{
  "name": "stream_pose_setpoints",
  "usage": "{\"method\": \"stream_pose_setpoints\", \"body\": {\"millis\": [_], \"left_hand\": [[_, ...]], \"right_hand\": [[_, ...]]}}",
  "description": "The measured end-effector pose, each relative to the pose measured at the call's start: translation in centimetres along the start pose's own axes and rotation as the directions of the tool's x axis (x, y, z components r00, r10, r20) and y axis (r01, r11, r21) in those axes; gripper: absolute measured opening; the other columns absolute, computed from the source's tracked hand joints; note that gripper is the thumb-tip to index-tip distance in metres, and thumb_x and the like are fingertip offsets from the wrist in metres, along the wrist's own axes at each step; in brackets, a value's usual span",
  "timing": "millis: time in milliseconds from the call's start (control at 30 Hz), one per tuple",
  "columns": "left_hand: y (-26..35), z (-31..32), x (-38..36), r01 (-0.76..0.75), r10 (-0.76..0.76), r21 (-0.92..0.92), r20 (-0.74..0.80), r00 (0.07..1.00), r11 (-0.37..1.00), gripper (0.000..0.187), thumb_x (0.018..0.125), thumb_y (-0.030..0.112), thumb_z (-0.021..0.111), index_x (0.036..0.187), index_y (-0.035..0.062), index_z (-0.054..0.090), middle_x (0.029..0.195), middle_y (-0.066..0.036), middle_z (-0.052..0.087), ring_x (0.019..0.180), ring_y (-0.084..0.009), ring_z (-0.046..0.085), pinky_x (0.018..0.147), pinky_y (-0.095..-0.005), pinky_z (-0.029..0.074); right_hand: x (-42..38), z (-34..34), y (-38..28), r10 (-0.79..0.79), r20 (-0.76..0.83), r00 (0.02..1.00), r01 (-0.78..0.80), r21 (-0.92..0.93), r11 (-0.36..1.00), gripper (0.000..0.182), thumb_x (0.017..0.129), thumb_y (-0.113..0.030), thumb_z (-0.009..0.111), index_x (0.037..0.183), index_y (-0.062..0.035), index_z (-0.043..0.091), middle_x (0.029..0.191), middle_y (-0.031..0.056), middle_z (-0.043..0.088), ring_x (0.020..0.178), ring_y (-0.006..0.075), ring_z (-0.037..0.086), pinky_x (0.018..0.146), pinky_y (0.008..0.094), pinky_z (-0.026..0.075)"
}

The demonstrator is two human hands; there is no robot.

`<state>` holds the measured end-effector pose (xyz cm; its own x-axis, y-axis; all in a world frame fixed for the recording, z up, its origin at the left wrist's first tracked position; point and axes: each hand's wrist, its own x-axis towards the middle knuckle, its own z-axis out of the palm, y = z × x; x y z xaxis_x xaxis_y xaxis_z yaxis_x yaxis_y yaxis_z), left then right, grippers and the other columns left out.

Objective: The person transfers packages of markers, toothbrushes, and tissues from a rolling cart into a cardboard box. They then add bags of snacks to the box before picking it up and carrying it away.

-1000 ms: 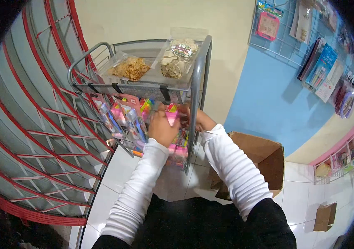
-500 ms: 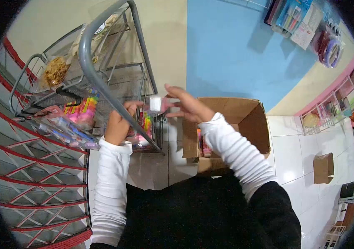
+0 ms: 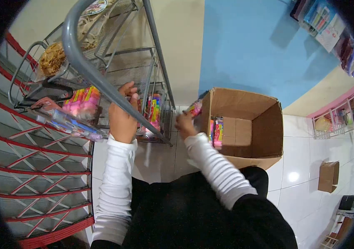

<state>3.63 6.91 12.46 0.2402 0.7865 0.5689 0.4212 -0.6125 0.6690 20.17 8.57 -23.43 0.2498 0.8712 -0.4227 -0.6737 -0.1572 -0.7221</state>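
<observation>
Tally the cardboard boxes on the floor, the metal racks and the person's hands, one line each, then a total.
Cardboard boxes: 2, the large open box and the small box
Metal rack: 1
Hands: 2, left hand and right hand
Total: 5

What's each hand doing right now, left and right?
Left hand: at the wire rack by the pink packs; grip cannot be told.
Right hand: closed on a colourful packet, beside the cardboard box.

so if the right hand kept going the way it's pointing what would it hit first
Probably the near wall of the cardboard box. The right hand, holding a small pink packet, points up and to the right, towards that flap edge. Depth is unclear, so it might pass just in front.
</observation>
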Motion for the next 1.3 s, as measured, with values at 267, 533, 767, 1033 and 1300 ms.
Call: {"method": "stream_pose_setpoints", "body": {"millis": [267, 533, 767, 1033, 1300], "left_hand": [[0.5, 0.1, -0.1, 0.062, -0.062, 0.085, -0.01, 0.998, 0.994, 0.023, 0.083, 0.006, 0.054, 0.105, -0.0001, 0.053, 0.086, -0.013, 0.059, 0.077, -0.0228, 0.058, 0.067, -0.0319, 0.046], [-0.2, 0.1, -0.2, 0.025, -0.026, 0.185, 0.002, 1.0, 0.982, 0.024, 0.084, 0.008, 0.055, 0.107, 0.0014, 0.052, 0.09, -0.01, 0.059, 0.083, -0.0166, 0.057, 0.074, -0.0283, 0.045], [-0.4, 0.0, -0.3, 0.053, -0.054, 0.189, 0.001, 0.999, 0.981, 0.023, 0.086, 0.012, 0.053, 0.107, 0.0016, 0.052, 0.09, -0.01, 0.059, 0.084, -0.0163, 0.056, 0.072, -0.0285, 0.045], [0.3, 0.0, -0.3, -0.027, 0.025, 0.124, 0.015, 1.0, 0.992, 0.021, 0.083, 0.006, 0.053, 0.103, 0.001, 0.053, 0.084, -0.014, 0.058, 0.075, -0.0238, 0.057, 0.066, -0.0321, 0.045], [-0.3, 0.2, -0.1, -0.017, 0.013, 0.175, 0.025, 1.0, 0.984, 0.021, 0.082, 0.006, 0.053, 0.103, 0.0014, 0.052, 0.082, -0.014, 0.058, 0.072, -0.0243, 0.057, 0.064, -0.0321, 0.045]], "right_hand": [[2.0, -0.1, 5.2, -0.5, -0.708, 0.498, -0.145, -0.637, 0.757, 0.043, 0.058, -0.026, 0.07, 0.091, -0.003, 0.057, 0.081, 0.0135, 0.061, 0.067, 0.0315, 0.059, 0.077, 0.0456, 0.043], [12.5, -5.3, 5.3, -0.108, -0.785, 0.61, 0.005, -0.132, 0.991, 0.058, 0.058, -0.031, 0.074, 0.102, 0.0002, 0.053, 0.1, 0.0149, 0.06, 0.083, 0.0288, 0.059, 0.072, 0.0346, 0.048], [0.8, 5.0, 0.6, -0.364, -0.409, 0.837, 0.443, 0.116, 0.889, 0.043, 0.078, -0.012, 0.063, 0.116, -0.0049, 0.047, 0.103, 0.0101, 0.055, 0.095, 0.0214, 0.052, 0.083, 0.0323, 0.042], [-7.1, 8.7, -5.2, -0.287, -0.295, 0.911, 0.157, -0.395, 0.905, 0.048, 0.075, -0.029, 0.065, 0.105, 0.0031, 0.046, 0.086, 0.0115, 0.056, 0.075, 0.0206, 0.057, 0.067, 0.0317, 0.047], [-3.3, 4.1, -9.3, 0.132, 0.099, 0.986, -0.148, 0.179, 0.973, 0.032, 0.077, -0.028, 0.057, 0.095, -0.0019, 0.052, 0.078, 0.0069, 0.054, 0.066, 0.0214, 0.058, 0.067, 0.0367, 0.053]]}}
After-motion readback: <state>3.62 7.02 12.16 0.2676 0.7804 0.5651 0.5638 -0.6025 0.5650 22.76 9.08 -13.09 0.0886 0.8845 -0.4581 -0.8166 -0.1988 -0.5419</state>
